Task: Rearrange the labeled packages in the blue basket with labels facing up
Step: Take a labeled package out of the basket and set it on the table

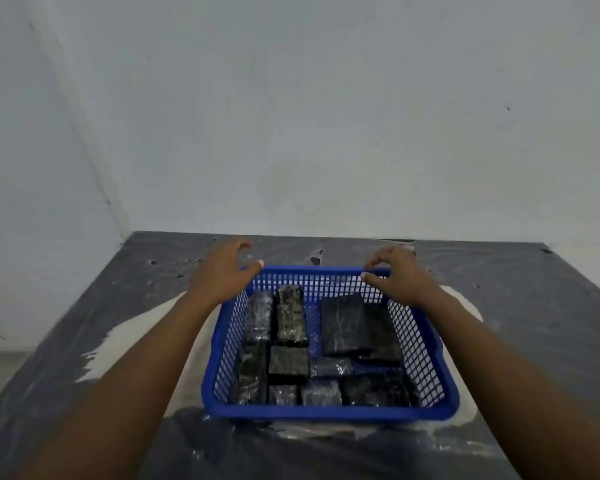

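Here, your left hand [222, 268] sits at the far left corner of the blue basket [329, 412], fingers loosely curled and spread, the thumb lying along the far rim; whether the fingers actually grip the corner you cannot tell. Your right hand [397, 271] is at the far right corner, thumb and forefinger pinched narrowly on the rim, the other fingers curled above it.

The basket is rectangular moulded plastic with lattice walls and a smooth solid lip. It stands on the table [84, 306], which is covered in a dark, glossy, wrinkled sheet with a pale patch under the basket.

Inside lie the packages [288, 363]: black blocks and flat slabs wrapped in shiny, creased film, packed side by side across the floor of the basket. The largest flat package [347, 323] leans tilted near the right wall. No labels can be made out on the upper faces.
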`<action>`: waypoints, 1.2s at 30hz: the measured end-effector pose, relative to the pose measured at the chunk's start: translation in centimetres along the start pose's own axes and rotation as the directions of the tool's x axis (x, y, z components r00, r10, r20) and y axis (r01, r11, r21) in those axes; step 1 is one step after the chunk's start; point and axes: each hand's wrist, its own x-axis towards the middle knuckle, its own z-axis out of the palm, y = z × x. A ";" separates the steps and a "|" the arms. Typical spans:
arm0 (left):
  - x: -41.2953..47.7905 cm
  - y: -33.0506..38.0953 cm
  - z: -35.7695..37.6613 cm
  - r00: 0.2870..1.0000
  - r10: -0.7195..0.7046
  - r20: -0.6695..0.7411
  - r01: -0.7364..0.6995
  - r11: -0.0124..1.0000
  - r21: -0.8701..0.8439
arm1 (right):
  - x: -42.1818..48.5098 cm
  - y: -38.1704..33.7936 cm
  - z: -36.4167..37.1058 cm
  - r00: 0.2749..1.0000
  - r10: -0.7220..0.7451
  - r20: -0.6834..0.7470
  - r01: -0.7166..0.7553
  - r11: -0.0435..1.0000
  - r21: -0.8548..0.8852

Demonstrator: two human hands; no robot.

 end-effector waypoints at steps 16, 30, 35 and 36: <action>-7.7 -0.8 1.7 0.993 -0.120 0.007 0.120 0.993 0.017 | -9.8 0.9 2.7 0.978 0.190 -0.082 -0.200 0.969 -0.143; -7.9 0.2 3.3 0.982 -0.039 -0.182 0.074 0.979 0.190 | -8.0 -0.7 4.1 0.967 0.214 -0.141 -0.256 0.827 -0.501; -7.8 -0.2 3.5 0.983 -0.033 -0.180 0.067 0.980 0.187 | -5.6 -3.0 4.5 0.984 0.179 -0.018 -0.164 0.851 -0.499; -7.8 -0.2 3.5 0.982 -0.033 -0.188 0.068 0.981 0.181 | -5.3 -3.1 4.7 0.979 0.202 0.010 -0.170 0.850 -0.499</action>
